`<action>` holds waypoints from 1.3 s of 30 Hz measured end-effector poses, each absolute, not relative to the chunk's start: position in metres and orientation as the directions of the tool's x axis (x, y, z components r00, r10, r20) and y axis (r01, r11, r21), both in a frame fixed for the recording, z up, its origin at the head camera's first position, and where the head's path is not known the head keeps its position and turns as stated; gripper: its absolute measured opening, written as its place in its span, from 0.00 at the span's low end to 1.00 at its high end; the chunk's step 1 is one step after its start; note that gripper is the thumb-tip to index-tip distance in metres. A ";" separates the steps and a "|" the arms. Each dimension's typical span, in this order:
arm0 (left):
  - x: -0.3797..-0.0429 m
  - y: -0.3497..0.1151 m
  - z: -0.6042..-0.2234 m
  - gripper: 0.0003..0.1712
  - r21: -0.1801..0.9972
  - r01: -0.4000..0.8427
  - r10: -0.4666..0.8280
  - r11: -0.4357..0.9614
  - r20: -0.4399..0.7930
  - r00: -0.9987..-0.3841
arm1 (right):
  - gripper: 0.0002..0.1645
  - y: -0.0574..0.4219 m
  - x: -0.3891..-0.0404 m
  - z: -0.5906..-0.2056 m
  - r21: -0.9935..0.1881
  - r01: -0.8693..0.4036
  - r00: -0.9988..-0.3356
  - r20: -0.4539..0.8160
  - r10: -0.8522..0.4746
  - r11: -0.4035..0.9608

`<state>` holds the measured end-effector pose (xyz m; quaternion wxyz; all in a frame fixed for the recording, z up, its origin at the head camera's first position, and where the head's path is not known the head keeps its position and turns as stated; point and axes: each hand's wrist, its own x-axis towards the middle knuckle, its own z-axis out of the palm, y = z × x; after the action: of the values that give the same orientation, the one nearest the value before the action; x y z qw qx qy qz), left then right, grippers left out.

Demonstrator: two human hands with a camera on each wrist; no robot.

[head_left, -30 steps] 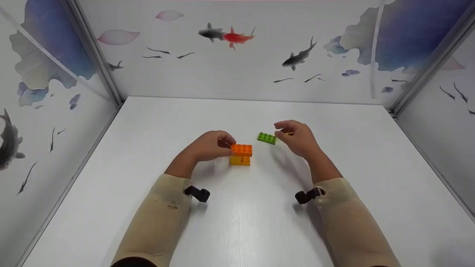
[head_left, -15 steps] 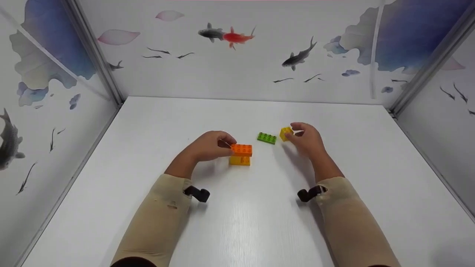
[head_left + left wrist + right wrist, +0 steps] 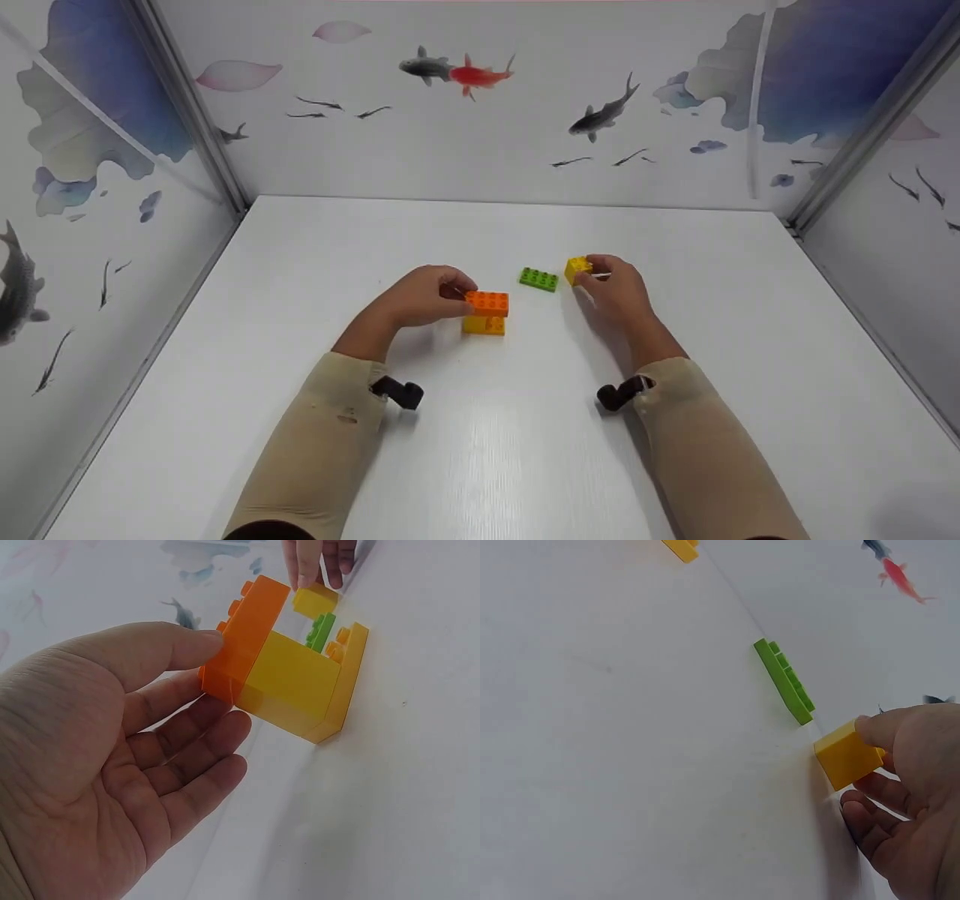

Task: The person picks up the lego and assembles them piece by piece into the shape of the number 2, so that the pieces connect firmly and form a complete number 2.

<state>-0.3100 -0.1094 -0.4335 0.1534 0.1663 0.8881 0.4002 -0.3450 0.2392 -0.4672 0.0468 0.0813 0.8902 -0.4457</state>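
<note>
My left hand point(image 3: 427, 295) pinches the orange brick point(image 3: 489, 303) on top of a small stack, thumb along its studded side. In the left wrist view a yellow block point(image 3: 292, 675) sits beneath that orange brick point(image 3: 251, 634). A flat yellow-orange brick point(image 3: 484, 325) forms the stack's bottom, with studs bare at one end. Off to the right, my right hand point(image 3: 616, 292) holds a separate small yellow block point(image 3: 847, 755) between thumb and fingers. The green brick point(image 3: 538, 279), low and studded, lies on the table just left of that block, untouched.
The white table point(image 3: 480, 450) is bordered by upright panels, with printed fish and leaves on the back panel point(image 3: 480, 142). Both forearms reach in from the front, each wrist carrying a black camera mount point(image 3: 401, 391).
My right hand drew back rightward, uncovering the small yellow block, and its fingers have since come in around that block. The left hand and the stack look unmoved.
</note>
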 end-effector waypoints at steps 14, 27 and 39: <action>-0.311 -0.108 -0.434 0.20 0.744 0.177 0.414 0.644 -0.145 -0.898 | 0.38 0.240 -0.347 -0.472 -0.776 0.142 -0.990 -0.119 0.079 0.615; -0.310 -0.109 -0.434 0.19 0.758 0.167 0.415 0.630 -0.147 -0.898 | 0.36 0.239 -0.346 -0.460 -0.824 0.135 -0.991 -0.100 0.093 0.551; -0.312 -0.110 -0.435 0.19 0.761 0.176 0.421 0.624 -0.138 -0.896 | 0.30 0.217 -0.333 -0.432 -0.871 0.048 -0.998 -0.062 -0.011 0.489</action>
<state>-0.3116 -0.1095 -0.4349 0.1535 0.1680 0.8880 0.3996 -0.3334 0.2167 -0.4321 0.0294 0.0108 0.8624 -0.5053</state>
